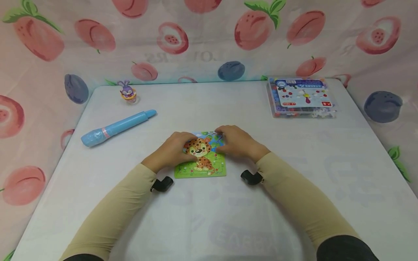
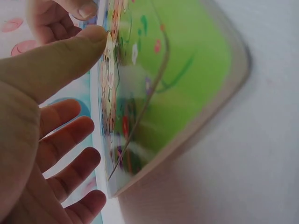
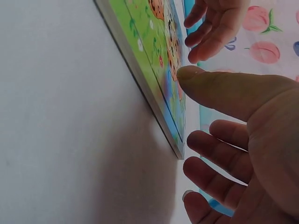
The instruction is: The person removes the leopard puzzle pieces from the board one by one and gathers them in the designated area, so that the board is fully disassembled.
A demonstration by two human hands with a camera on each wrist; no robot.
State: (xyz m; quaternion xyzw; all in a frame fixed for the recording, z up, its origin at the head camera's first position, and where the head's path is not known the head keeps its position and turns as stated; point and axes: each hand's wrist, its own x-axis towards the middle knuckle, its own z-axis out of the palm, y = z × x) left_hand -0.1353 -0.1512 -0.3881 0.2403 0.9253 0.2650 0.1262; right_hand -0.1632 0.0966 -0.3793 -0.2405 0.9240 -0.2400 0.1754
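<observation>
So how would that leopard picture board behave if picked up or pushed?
The leopard picture board is probably stiff, given its solid, straight edge. Its shiny face may feel slippery. Being flat, it would likely slide, not roll.

The flat, glossy picture board [image 1: 204, 156] is green below and blue above, printed with an orange, black-spotted leopard cub. The long, light-blue plastic stick [image 1: 122, 125] has one pink band (pinkish-red and slate-blue fruits pattern the pale cloth backdrop [image 1: 209, 32]). The fabric sleeves [image 1: 114, 206] are beige, the rectangular worktop [image 1: 202, 217] white.
</observation>
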